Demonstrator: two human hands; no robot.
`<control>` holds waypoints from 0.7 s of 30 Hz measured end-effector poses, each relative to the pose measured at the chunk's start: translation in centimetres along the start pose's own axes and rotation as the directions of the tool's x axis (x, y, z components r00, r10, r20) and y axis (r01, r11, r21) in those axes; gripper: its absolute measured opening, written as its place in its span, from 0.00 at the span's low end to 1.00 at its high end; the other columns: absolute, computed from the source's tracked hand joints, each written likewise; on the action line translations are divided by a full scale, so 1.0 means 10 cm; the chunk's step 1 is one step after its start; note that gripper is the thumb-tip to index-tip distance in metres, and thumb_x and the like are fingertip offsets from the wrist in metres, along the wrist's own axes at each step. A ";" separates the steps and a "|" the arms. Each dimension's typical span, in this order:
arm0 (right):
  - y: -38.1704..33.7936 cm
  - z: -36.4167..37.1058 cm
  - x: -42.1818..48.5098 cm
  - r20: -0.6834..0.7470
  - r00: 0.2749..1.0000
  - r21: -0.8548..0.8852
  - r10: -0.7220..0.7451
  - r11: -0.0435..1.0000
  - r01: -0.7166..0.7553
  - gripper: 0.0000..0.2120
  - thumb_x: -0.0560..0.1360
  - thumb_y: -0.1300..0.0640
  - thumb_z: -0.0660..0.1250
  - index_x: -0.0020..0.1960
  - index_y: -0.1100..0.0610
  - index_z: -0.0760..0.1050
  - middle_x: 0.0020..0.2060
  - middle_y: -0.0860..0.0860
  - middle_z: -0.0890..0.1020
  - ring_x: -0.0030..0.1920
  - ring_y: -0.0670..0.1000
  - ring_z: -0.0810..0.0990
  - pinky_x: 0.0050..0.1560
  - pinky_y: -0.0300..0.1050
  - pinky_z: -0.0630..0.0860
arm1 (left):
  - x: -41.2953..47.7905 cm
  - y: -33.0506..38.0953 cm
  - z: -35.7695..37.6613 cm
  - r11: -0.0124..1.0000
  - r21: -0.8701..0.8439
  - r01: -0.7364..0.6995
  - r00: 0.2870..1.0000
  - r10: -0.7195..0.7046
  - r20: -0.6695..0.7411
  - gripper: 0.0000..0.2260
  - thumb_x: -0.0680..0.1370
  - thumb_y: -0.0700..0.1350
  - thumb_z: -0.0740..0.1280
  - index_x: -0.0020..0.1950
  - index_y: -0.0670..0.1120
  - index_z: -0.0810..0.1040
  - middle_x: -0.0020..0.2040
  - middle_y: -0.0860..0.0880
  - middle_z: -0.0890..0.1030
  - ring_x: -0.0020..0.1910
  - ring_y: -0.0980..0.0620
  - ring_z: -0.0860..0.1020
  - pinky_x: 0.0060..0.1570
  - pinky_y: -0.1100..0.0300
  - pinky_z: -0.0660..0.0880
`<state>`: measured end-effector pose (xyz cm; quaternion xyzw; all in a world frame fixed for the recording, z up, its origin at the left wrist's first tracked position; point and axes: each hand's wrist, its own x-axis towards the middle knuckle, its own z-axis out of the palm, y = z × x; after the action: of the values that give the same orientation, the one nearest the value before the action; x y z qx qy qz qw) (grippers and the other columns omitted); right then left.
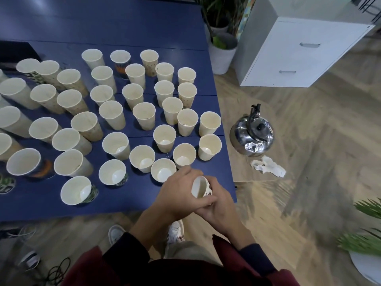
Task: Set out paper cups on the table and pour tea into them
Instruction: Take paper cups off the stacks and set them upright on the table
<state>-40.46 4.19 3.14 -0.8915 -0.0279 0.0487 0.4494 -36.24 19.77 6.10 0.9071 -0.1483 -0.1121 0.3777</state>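
Blue worktop (123,23), crowded with upright paper cups (144,118) in loose rows from the far middle down toward the near edge. Mostly plain cream, a few dotted, a few with green or orange print. White bottoms showing inside the nearest ones. Further back, insides too shadowed to tell.

Now at the near right corner, both hands in together: left hand (177,195) reaching in over the near edge, right hand (218,205) just beside it, one held cup (201,187) between them. Held cup tilted, mouth turned up and to the left, red-brown print on its side. Grip of the left hand curled against the cup's left side, grip of the right hand wrapped round its body, both clamped on it. Fingers of the two hands overlapping just below the cup.

Off the worktop, a shiny steel kettle (252,134) with black handle and knob, standing on a pale wooden surface (243,172) just beside the right edge, well apart from the hands. Crumpled white tissue (268,167) just beside the kettle. White drawer cabinet (299,54) beyond, potted plant (221,48) near the far right corner. Light shoes (115,232) and dark red sleeves (228,250) below the near edge, cables (57,271) on the floor (309,141) to the left.
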 end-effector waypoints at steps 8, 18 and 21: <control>0.09 -0.05 0.02 0.051 0.999 -0.087 0.004 0.996 0.001 0.28 0.66 0.51 0.78 0.61 0.42 0.68 0.51 0.38 0.79 0.51 0.40 0.77 0.46 0.28 0.69 | 0.00 0.00 0.01 0.997 -0.072 0.032 0.999 -0.032 0.000 0.28 0.63 0.72 0.71 0.53 0.54 0.77 0.48 0.57 0.74 0.47 0.57 0.73 0.48 0.60 0.73; 0.15 -0.05 0.07 0.055 0.997 -0.176 -0.054 0.982 0.062 0.26 0.66 0.41 0.70 0.62 0.48 0.72 0.53 0.41 0.80 0.51 0.44 0.76 0.45 0.28 0.67 | 0.03 0.00 -0.01 0.988 -0.134 0.083 0.995 -0.088 -0.035 0.28 0.60 0.64 0.79 0.48 0.53 0.68 0.45 0.56 0.72 0.45 0.54 0.72 0.42 0.62 0.72; 0.16 -0.06 0.08 0.040 0.994 -0.195 -0.106 0.974 0.112 0.25 0.67 0.40 0.70 0.61 0.44 0.68 0.52 0.44 0.80 0.50 0.44 0.74 0.45 0.30 0.65 | 0.05 0.01 -0.02 0.973 -0.187 0.136 0.991 -0.134 0.022 0.28 0.60 0.60 0.81 0.49 0.53 0.68 0.46 0.54 0.73 0.45 0.53 0.73 0.42 0.61 0.74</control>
<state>-39.62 2.84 2.12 -0.9279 -0.0880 0.0341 0.3606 -35.76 19.68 6.31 0.8747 -0.0770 -0.1554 0.4526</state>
